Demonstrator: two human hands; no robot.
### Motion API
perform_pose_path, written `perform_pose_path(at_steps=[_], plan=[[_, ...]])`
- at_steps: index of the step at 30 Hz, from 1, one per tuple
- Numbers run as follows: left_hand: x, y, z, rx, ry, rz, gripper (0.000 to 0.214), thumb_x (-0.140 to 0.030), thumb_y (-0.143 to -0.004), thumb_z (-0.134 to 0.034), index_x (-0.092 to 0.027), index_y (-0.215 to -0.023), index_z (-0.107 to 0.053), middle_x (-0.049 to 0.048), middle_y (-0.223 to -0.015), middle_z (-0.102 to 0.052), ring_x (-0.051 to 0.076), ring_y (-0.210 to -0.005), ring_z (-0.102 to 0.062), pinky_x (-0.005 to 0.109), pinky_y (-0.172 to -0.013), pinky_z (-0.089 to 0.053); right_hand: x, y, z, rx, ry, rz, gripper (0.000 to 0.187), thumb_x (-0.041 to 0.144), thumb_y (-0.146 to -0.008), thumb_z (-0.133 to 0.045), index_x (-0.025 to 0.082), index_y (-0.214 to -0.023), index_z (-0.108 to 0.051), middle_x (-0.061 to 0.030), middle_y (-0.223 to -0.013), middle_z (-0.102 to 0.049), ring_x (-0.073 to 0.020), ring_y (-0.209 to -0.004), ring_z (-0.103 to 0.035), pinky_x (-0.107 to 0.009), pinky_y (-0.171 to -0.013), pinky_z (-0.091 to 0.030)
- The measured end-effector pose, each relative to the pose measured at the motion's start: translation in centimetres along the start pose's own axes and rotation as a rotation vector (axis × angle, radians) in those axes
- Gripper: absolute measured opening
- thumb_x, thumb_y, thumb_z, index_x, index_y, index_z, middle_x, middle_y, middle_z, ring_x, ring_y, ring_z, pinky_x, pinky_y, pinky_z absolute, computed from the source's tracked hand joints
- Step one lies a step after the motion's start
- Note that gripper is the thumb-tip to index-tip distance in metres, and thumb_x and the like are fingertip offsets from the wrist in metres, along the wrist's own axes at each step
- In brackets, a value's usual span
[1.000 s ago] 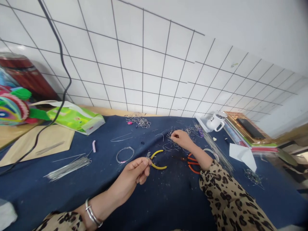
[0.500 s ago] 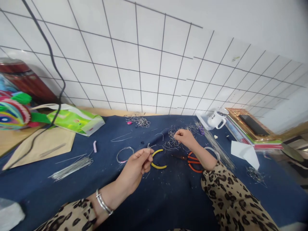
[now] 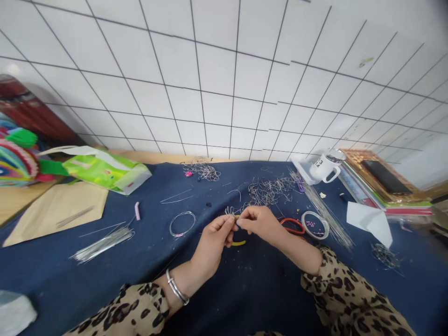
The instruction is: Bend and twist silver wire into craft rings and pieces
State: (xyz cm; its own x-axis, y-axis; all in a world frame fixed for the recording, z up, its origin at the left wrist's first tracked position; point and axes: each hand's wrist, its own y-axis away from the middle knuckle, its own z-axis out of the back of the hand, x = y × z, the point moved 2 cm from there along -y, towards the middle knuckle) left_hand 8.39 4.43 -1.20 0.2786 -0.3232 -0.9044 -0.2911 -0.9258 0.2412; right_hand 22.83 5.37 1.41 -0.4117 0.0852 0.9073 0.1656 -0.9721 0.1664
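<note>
My left hand (image 3: 216, 237), with a silver bangle at the wrist, pinches a small bunch of thin silver wire (image 3: 230, 211) whose ends fan up above the fingertips. My right hand (image 3: 258, 225) is closed in a pinch right beside it, fingertips meeting those of the left; what lies between them is too small to make out. Beneath the hands, a yellow handle (image 3: 240, 243) of a hand tool shows in part. Past my right wrist are the red-orange handles (image 3: 293, 226) of a cutting tool, partly covered by the arm.
A wire coil (image 3: 182, 224) lies left of my hands, a wire tangle (image 3: 269, 190) beyond them. At right are a round dish with pink beads (image 3: 315, 225), straight wires (image 3: 327, 212) and a white mug (image 3: 327, 167). A wire bundle (image 3: 103, 242) and brown envelope (image 3: 59, 210) lie left.
My right hand has come from over the wire tangle to my left hand's fingertips. The arm has uncovered the bead dish and now hides more of the red-orange tool. The view has shifted slightly.
</note>
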Motion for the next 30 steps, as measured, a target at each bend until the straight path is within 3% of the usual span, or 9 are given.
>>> perform_pose_path(at_steps=[3,9,17,21,24,28,30], plan=[[0.0,0.1,0.1,0.028,-0.102,-0.04,0.026,-0.04,-0.079,-0.055,-0.015,-0.077,-0.06,-0.0011,-0.066,-0.052,0.006,-0.048,-0.04,0.02,-0.044,-0.031,-0.2,0.2,-0.4,0.037,-0.21,-0.064,0.016,0.033,-0.073,-0.06,0.017,-0.072,-0.059,0.0027,-0.056,-0.056,-0.0071,-0.047,-0.048,-0.019,-0.044,-0.035],[-0.4,0.2,0.5,0.068,-0.418,-0.1,0.023,-0.035,-0.082,-0.051,-0.016,-0.088,-0.062,0.0009,-0.068,-0.058,0.009,-0.052,-0.046,0.022,-0.049,-0.039,-1.1,0.4,-1.0,0.045,-0.556,-0.166,0.022,0.034,-0.07,-0.065,0.015,-0.071,-0.056,0.0041,-0.056,-0.053,-0.0038,-0.042,-0.039,-0.017,-0.039,-0.025],[-0.9,0.3,0.9,0.119,-0.748,-0.295,0.018,-0.026,-0.082,-0.05,-0.02,-0.078,-0.066,0.0006,-0.068,-0.061,0.013,-0.059,-0.054,0.023,-0.058,-0.041,-1.0,1.4,-2.4,-0.054,-0.569,-0.099,0.021,0.034,-0.072,-0.065,0.015,-0.069,-0.055,0.0068,-0.053,-0.044,-0.0042,-0.045,-0.034,-0.019,-0.042,-0.024],[-0.8,0.4,0.8,0.122,-0.66,-0.201,0.015,-0.027,-0.081,-0.053,-0.019,-0.077,-0.065,-0.0003,-0.063,-0.058,0.012,-0.054,-0.052,0.022,-0.053,-0.04,-0.6,1.3,-1.6,-0.012,-0.356,-0.031,0.022,0.037,-0.075,-0.061,0.015,-0.071,-0.06,0.0052,-0.055,-0.047,-0.0053,-0.048,-0.037,-0.019,-0.046,-0.028],[-0.7,0.3,0.8,0.116,-0.487,-0.073,0.018,-0.032,-0.081,-0.053,-0.017,-0.077,-0.062,-0.0005,-0.063,-0.055,0.01,-0.051,-0.047,0.02,-0.048,-0.037,-0.2,0.4,0.7,0.086,-0.052,0.031,0.029,0.042,-0.082,-0.051,0.016,-0.078,-0.065,0.0026,-0.06,-0.054,-0.0073,-0.051,-0.044,-0.02,-0.049,-0.033],[-0.6,0.2,1.1,0.063,-0.192,-0.006,0.021,-0.037,-0.082,-0.053,-0.017,-0.082,-0.059,-0.0014,-0.065,-0.052,0.007,-0.048,-0.04,0.018,-0.042,-0.032,-0.4,-2.0,4.5,-0.074,0.56,0.178,0.02,0.031,-0.084,-0.05,0.019,-0.083,-0.065,-0.0004,-0.081,-0.062,-0.0113,-0.076,-0.054,-0.022,-0.067,-0.038],[-0.5,0.2,1.2,0.071,-0.048,0.021,0.021,-0.037,-0.082,-0.053,-0.016,-0.08,-0.058,-0.0022,-0.064,-0.05,0.006,-0.047,-0.038,0.018,-0.041,-0.031,-1.0,-3.4,5.2,-0.043,0.748,0.178,0.018,0.028,-0.083,-0.049,0.019,-0.085,-0.065,-0.0013,-0.083,-0.062,-0.0117,-0.077,-0.054,-0.022,-0.069,-0.037]])
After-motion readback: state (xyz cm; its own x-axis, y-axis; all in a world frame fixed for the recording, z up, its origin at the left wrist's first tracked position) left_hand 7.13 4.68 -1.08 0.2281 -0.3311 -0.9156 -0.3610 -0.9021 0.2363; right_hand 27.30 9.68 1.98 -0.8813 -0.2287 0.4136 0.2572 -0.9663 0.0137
